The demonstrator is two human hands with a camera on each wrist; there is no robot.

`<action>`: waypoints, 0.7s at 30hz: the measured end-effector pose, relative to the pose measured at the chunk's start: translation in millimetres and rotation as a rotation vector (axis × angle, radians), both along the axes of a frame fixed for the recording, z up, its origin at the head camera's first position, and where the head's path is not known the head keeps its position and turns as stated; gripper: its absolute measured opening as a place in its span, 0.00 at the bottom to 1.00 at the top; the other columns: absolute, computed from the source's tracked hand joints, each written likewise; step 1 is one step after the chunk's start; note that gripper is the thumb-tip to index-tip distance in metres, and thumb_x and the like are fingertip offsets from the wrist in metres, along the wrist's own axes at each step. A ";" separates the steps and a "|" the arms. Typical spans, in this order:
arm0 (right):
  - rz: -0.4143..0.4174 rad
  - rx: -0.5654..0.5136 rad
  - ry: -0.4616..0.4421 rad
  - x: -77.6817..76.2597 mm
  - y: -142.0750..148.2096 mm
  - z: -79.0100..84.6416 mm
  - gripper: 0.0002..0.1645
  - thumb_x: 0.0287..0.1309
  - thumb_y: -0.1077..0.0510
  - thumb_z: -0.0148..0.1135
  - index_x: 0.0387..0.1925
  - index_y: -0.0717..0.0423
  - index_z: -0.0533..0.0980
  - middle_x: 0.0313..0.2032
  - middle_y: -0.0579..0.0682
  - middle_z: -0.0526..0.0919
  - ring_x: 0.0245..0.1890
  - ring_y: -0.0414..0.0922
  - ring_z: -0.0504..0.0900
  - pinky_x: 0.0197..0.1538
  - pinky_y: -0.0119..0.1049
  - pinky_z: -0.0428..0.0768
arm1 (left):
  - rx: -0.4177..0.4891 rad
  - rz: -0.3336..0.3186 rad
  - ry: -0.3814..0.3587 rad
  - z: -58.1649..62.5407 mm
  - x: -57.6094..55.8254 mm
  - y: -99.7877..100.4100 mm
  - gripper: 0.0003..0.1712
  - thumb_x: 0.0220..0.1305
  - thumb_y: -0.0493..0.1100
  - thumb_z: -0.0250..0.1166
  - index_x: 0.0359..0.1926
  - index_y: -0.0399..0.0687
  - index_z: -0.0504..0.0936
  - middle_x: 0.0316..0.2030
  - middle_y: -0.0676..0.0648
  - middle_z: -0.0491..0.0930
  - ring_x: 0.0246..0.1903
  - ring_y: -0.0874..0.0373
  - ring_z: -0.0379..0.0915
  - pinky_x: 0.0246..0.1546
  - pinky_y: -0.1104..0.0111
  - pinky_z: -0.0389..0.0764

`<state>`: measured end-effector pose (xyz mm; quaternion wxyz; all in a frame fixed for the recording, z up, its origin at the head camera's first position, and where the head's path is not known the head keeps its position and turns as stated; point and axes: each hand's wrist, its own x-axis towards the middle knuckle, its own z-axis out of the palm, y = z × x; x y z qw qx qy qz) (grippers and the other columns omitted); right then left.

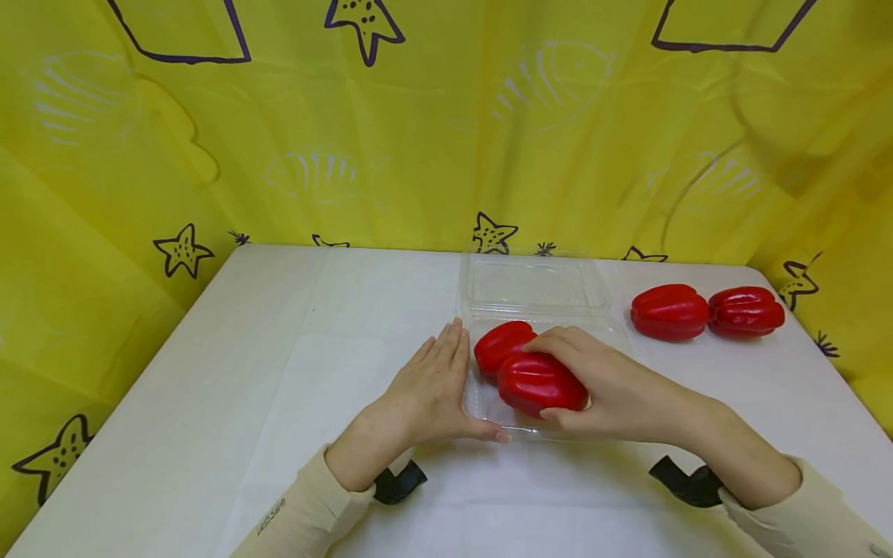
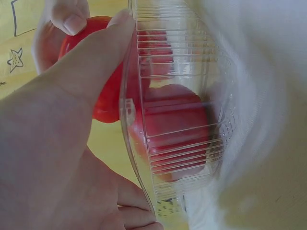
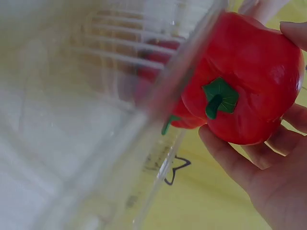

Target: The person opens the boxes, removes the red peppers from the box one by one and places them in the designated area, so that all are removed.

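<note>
My right hand (image 1: 603, 384) grips a red bell pepper (image 1: 540, 385) by its sides, over the front part of a clear plastic clamshell box (image 1: 481, 407). In the right wrist view the held pepper (image 3: 249, 72) shows its green stem, close to the box rim. A second red bell pepper (image 1: 504, 345) lies in the box's left part, seen through the ribbed wall (image 2: 177, 129) in the left wrist view. With fingers straight, my left hand (image 1: 436, 387) rests along the box's left side, its thumb at the front rim.
The box's lid (image 1: 537, 283) lies folded open toward the back. Two more red bell peppers (image 1: 670, 312) (image 1: 746, 312) sit side by side at the back right of the white table (image 1: 335, 310). A yellow patterned cloth (image 1: 418, 139) hangs behind the table.
</note>
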<state>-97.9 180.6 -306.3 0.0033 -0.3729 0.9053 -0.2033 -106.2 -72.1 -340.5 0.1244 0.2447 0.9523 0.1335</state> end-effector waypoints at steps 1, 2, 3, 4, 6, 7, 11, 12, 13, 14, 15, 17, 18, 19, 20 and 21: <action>-0.005 0.001 0.004 0.0 1.4 1.0 0.37 0.50 0.50 0.75 0.61 0.43 0.70 0.55 0.36 0.75 0.56 0.36 0.73 0.53 0.37 0.84 | 0.000 0.000 0.000 0.0 -0.2 0.1 0.77 0.43 0.81 0.65 0.78 0.38 0.43 0.79 0.42 0.38 0.79 0.49 0.34 0.78 0.54 0.46; -0.010 0.006 0.010 0.1 2.7 2.1 0.37 0.50 0.50 0.75 0.61 0.43 0.70 0.55 0.36 0.76 0.56 0.36 0.73 0.53 0.38 0.84 | 0.001 0.001 -0.001 0.0 -0.4 0.2 0.77 0.43 0.81 0.65 0.78 0.38 0.43 0.79 0.42 0.38 0.79 0.49 0.34 0.78 0.54 0.46; -0.013 0.008 0.017 0.0 3.9 3.0 0.37 0.50 0.50 0.75 0.61 0.44 0.70 0.55 0.36 0.76 0.56 0.36 0.73 0.54 0.38 0.84 | 0.000 0.001 0.000 0.0 -0.5 0.3 0.77 0.43 0.81 0.65 0.78 0.37 0.43 0.79 0.41 0.38 0.79 0.48 0.34 0.78 0.54 0.46; -0.017 0.014 0.023 0.0 5.1 3.9 0.36 0.50 0.50 0.75 0.61 0.44 0.71 0.55 0.36 0.76 0.56 0.36 0.73 0.54 0.39 0.84 | -0.001 0.000 0.001 0.1 -0.6 0.3 0.77 0.43 0.81 0.65 0.78 0.37 0.43 0.79 0.41 0.38 0.79 0.48 0.34 0.78 0.54 0.46; -0.024 0.022 0.040 0.2 7.4 5.5 0.36 0.49 0.50 0.75 0.61 0.45 0.71 0.55 0.36 0.77 0.56 0.37 0.74 0.53 0.39 0.84 | -0.003 0.000 0.002 0.1 -0.8 0.5 0.77 0.43 0.82 0.65 0.78 0.37 0.43 0.79 0.41 0.38 0.79 0.48 0.34 0.78 0.54 0.46; -0.026 0.024 0.050 0.2 8.5 6.1 0.37 0.49 0.51 0.75 0.61 0.45 0.71 0.55 0.37 0.77 0.56 0.37 0.74 0.53 0.39 0.84 | -0.003 0.000 0.004 0.0 -0.8 0.5 0.77 0.43 0.82 0.65 0.78 0.37 0.43 0.79 0.41 0.38 0.79 0.48 0.34 0.78 0.54 0.47; -0.029 0.021 0.092 -0.2 12.6 7.9 0.38 0.47 0.52 0.76 0.61 0.47 0.71 0.55 0.38 0.78 0.56 0.38 0.74 0.52 0.39 0.84 | -0.007 0.000 0.007 -0.2 -0.8 0.4 0.78 0.43 0.82 0.65 0.78 0.37 0.42 0.79 0.41 0.37 0.79 0.48 0.34 0.78 0.54 0.47; -0.030 0.018 0.099 -0.4 13.7 8.2 0.39 0.47 0.53 0.76 0.62 0.47 0.71 0.55 0.38 0.78 0.55 0.38 0.74 0.51 0.39 0.84 | -0.009 0.000 0.008 0.0 -0.7 0.4 0.78 0.43 0.82 0.64 0.78 0.37 0.42 0.79 0.41 0.37 0.79 0.48 0.34 0.78 0.54 0.47; -0.030 0.019 0.108 -0.7 14.7 8.4 0.40 0.46 0.53 0.76 0.62 0.47 0.71 0.55 0.39 0.78 0.55 0.39 0.74 0.51 0.39 0.84 | -0.009 0.000 0.008 0.0 -0.7 0.4 0.78 0.43 0.82 0.65 0.78 0.37 0.42 0.79 0.41 0.37 0.79 0.48 0.34 0.78 0.54 0.47; -0.029 0.019 0.116 -0.9 15.8 8.5 0.40 0.46 0.54 0.76 0.62 0.48 0.71 0.56 0.39 0.78 0.56 0.39 0.74 0.51 0.39 0.84 | -0.009 0.001 0.006 0.0 -0.6 0.4 0.78 0.43 0.82 0.65 0.78 0.37 0.42 0.79 0.41 0.37 0.79 0.48 0.34 0.78 0.54 0.47; -0.030 0.021 0.123 -1.1 16.9 8.7 0.40 0.46 0.55 0.76 0.63 0.48 0.71 0.56 0.40 0.78 0.56 0.39 0.74 0.51 0.40 0.84 | -0.010 0.000 0.008 0.0 -0.6 0.4 0.78 0.43 0.82 0.65 0.78 0.37 0.42 0.79 0.41 0.37 0.79 0.48 0.34 0.78 0.54 0.47; -0.032 0.023 0.132 -1.2 19.1 9.2 0.41 0.45 0.56 0.76 0.63 0.49 0.70 0.57 0.40 0.78 0.56 0.40 0.74 0.51 0.40 0.84 | -0.010 0.000 0.007 0.0 -0.6 0.4 0.78 0.43 0.82 0.65 0.78 0.37 0.42 0.79 0.41 0.37 0.79 0.48 0.34 0.78 0.54 0.46; -0.034 0.025 0.135 -1.1 20.1 9.5 0.41 0.45 0.57 0.76 0.63 0.49 0.70 0.57 0.41 0.78 0.57 0.40 0.74 0.51 0.40 0.84 | -0.009 -0.001 0.008 0.0 -0.6 0.4 0.78 0.43 0.82 0.65 0.78 0.37 0.42 0.79 0.41 0.37 0.79 0.48 0.34 0.78 0.54 0.46; -0.038 0.027 0.141 -1.0 21.2 9.7 0.41 0.45 0.57 0.76 0.63 0.50 0.70 0.57 0.41 0.78 0.56 0.40 0.74 0.51 0.40 0.84 | -0.009 -0.001 0.009 -0.2 -0.6 0.4 0.78 0.43 0.82 0.65 0.78 0.37 0.42 0.79 0.41 0.37 0.79 0.48 0.34 0.78 0.54 0.46; -0.043 0.027 0.144 -0.9 22.2 10.1 0.41 0.45 0.57 0.76 0.63 0.50 0.70 0.57 0.42 0.78 0.56 0.40 0.75 0.51 0.41 0.84 | -0.008 -0.002 0.010 -0.4 -0.6 0.4 0.77 0.43 0.82 0.65 0.78 0.37 0.43 0.79 0.41 0.37 0.79 0.48 0.34 0.78 0.54 0.46; -0.049 0.029 0.145 -0.7 23.2 10.6 0.41 0.45 0.58 0.76 0.63 0.50 0.70 0.57 0.42 0.78 0.56 0.40 0.75 0.50 0.40 0.85 | -0.007 -0.003 0.012 -0.6 -0.6 0.4 0.77 0.43 0.82 0.65 0.78 0.37 0.43 0.79 0.41 0.37 0.79 0.48 0.34 0.78 0.54 0.47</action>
